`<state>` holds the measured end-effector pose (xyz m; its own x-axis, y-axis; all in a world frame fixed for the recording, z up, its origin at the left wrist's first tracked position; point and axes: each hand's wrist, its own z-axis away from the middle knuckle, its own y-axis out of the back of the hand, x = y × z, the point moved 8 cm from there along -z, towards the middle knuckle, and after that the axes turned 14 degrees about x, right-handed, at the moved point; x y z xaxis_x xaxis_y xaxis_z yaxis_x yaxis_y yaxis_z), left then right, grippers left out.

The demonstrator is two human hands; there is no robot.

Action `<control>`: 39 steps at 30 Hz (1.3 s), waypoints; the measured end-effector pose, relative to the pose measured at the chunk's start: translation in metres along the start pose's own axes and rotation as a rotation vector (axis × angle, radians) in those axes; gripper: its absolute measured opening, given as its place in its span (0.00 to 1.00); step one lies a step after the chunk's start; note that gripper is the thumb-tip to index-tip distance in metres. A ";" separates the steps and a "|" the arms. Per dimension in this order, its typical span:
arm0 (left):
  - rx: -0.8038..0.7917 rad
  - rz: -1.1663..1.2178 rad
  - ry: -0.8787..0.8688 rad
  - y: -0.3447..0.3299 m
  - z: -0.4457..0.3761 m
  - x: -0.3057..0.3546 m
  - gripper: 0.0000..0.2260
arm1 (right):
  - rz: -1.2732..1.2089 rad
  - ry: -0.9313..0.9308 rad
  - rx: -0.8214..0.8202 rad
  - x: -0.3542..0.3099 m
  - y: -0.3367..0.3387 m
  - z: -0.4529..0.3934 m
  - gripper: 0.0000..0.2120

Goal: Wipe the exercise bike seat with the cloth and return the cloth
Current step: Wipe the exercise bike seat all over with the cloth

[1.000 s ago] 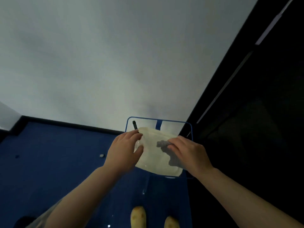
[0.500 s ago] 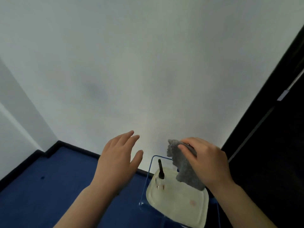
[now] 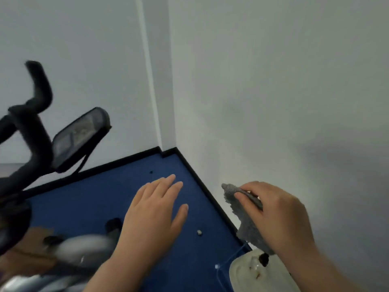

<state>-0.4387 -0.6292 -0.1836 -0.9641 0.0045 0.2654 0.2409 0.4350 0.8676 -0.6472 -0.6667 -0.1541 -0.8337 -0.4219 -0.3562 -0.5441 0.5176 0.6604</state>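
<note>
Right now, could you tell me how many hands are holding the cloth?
1. The right hand grips the grey cloth above the tray; the left hand hovers open, empty.

The exercise bike (image 3: 31, 148) at the left of the frame is smeared by motion blur, and the left edge cuts off its frame and handlebars (image 3: 36, 89). Its seat cannot be made out anywhere. The console screen (image 3: 77, 135) is too blurred to read. At lower left, a pale blurred bar (image 3: 84, 247) and a brownish patch (image 3: 27, 256) under it cannot be identified.

The right hand (image 3: 273, 218) covers part of the grey cloth (image 3: 244, 218), whose lower end hides part of the white tray (image 3: 248, 275). The bottom edge cuts the tray off. A dark object (image 3: 264, 258) on the tray is half hidden by the cloth.

A small pale speck (image 3: 199, 232) on the blue floor (image 3: 94, 199) is too small to tell. Both forearms run off the bottom edge.
</note>
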 end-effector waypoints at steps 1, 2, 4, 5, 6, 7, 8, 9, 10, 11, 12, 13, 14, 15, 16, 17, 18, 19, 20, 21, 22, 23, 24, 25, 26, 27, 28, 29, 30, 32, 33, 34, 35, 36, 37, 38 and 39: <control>0.013 -0.034 0.053 0.007 0.011 -0.011 0.22 | -0.045 0.041 -0.021 -0.011 -0.008 -0.002 0.03; 0.022 -0.062 0.108 0.015 0.023 -0.023 0.22 | -0.097 0.078 -0.045 -0.025 -0.016 -0.002 0.03; 0.035 -0.114 0.217 0.032 0.052 -0.044 0.23 | -0.205 0.149 -0.115 -0.056 -0.033 0.003 0.02; 0.047 -0.140 0.272 0.042 0.068 -0.054 0.23 | -0.259 0.190 -0.148 -0.075 -0.040 0.007 0.02; 0.061 -0.160 0.329 0.052 0.084 -0.065 0.23 | -0.312 0.231 -0.178 -0.095 -0.047 0.013 0.02; 0.078 -0.181 0.387 0.064 0.102 -0.075 0.22 | -0.364 0.267 -0.211 -0.116 -0.053 0.019 0.01; 0.097 -0.203 0.440 0.077 0.119 -0.084 0.22 | -0.413 0.297 -0.245 -0.136 -0.057 0.026 0.01; 0.118 -0.227 0.486 0.090 0.136 -0.094 0.22 | -0.457 0.329 -0.277 -0.158 -0.062 0.034 0.01; 0.141 -0.252 0.530 0.103 0.154 -0.103 0.22 | -0.498 0.366 -0.303 -0.179 -0.064 0.043 0.01; 0.168 -0.279 0.577 0.117 0.171 -0.111 0.21 | -0.533 0.406 -0.322 -0.201 -0.066 0.052 0.02; 0.195 -0.306 0.626 0.130 0.189 -0.119 0.21 | -0.563 0.442 -0.339 -0.221 -0.067 0.062 0.02; 0.221 -0.332 0.676 0.144 0.206 -0.126 0.21 | -0.590 0.478 -0.355 -0.241 -0.068 0.071 0.03; 0.249 -0.357 0.725 0.157 0.224 -0.132 0.20 | -0.614 0.516 -0.375 -0.261 -0.069 0.081 0.03; 0.277 -0.380 0.771 0.169 0.241 -0.137 0.20 | -0.635 0.556 -0.398 -0.279 -0.069 0.091 0.03; 0.297 -0.394 0.820 0.180 0.259 -0.144 0.19 | -0.656 0.592 -0.421 -0.298 -0.069 0.102 0.03; 0.312 -0.402 0.868 0.190 0.278 -0.152 0.20 | -0.676 0.624 -0.440 -0.316 -0.068 0.113 0.03; 0.326 -0.407 0.906 0.198 0.296 -0.160 0.20 | -0.697 0.652 -0.449 -0.334 -0.067 0.123 0.03; 0.338 -0.414 0.937 0.205 0.312 -0.168 0.21 | -0.717 0.673 -0.448 -0.351 -0.066 0.133 0.03; 0.352 -0.424 0.963 0.214 0.329 -0.176 0.21 | -0.737 0.690 -0.448 -0.369 -0.064 0.144 0.04; 0.368 -0.436 0.985 0.223 0.345 -0.184 0.22 | -0.754 0.705 -0.453 -0.386 -0.063 0.155 0.04; 0.380 -0.445 1.001 0.232 0.360 -0.192 0.22 | -0.769 0.716 -0.456 -0.404 -0.062 0.167 0.04; 0.388 -0.450 1.010 0.242 0.374 -0.201 0.21 | -0.781 0.724 -0.458 -0.422 -0.061 0.179 0.04; 0.383 -0.455 1.016 0.251 0.387 -0.210 0.21 | -0.796 0.725 -0.467 -0.439 -0.060 0.190 0.04; 0.372 -0.460 1.023 0.260 0.401 -0.220 0.22 | -0.813 0.723 -0.478 -0.456 -0.059 0.202 0.05; 0.369 -0.465 1.033 0.270 0.415 -0.231 0.21 | -0.833 0.724 -0.485 -0.473 -0.057 0.213 0.05; 0.375 -0.476 1.038 0.280 0.428 -0.242 0.21 | -0.850 0.729 -0.487 -0.489 -0.055 0.224 0.05; 0.379 -0.490 1.037 0.290 0.440 -0.254 0.21 | -0.862 0.737 -0.488 -0.505 -0.055 0.235 0.05; 0.373 -0.498 1.035 0.299 0.451 -0.266 0.21 | -0.868 0.746 -0.493 -0.521 -0.055 0.246 0.04; 0.362 -0.499 1.036 0.306 0.460 -0.276 0.21 | -0.872 0.753 -0.499 -0.537 -0.056 0.256 0.04; 0.346 -0.489 1.045 0.318 0.478 -0.297 0.21 | -0.878 0.753 -0.503 -0.565 -0.056 0.272 0.04; 0.340 -0.482 1.045 0.323 0.485 -0.306 0.21 | -0.878 0.751 -0.504 -0.578 -0.056 0.278 0.04; 0.336 -0.475 1.044 0.326 0.492 -0.314 0.21 | -0.873 0.754 -0.513 -0.590 -0.056 0.284 0.04; 0.333 -0.466 1.044 0.331 0.499 -0.322 0.21 | -0.866 0.760 -0.531 -0.601 -0.056 0.290 0.04; 0.333 -0.459 1.047 0.335 0.504 -0.330 0.21 | -0.863 0.766 -0.555 -0.611 -0.058 0.296 0.05; 0.337 -0.457 1.050 0.340 0.508 -0.338 0.21 | -0.863 0.772 -0.575 -0.621 -0.060 0.299 0.06; 0.346 -0.458 1.053 0.345 0.511 -0.347 0.20 | -0.860 0.780 -0.590 -0.631 -0.063 0.302 0.06; 0.360 -0.457 1.057 0.350 0.513 -0.356 0.20 | -0.855 0.789 -0.598 -0.641 -0.066 0.303 0.07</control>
<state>-0.0686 -0.0166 -0.1905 -0.3442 -0.8816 0.3230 -0.3061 0.4306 0.8490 -0.1059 -0.2047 -0.1699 0.1429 -0.8761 -0.4605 -0.5752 -0.4521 0.6817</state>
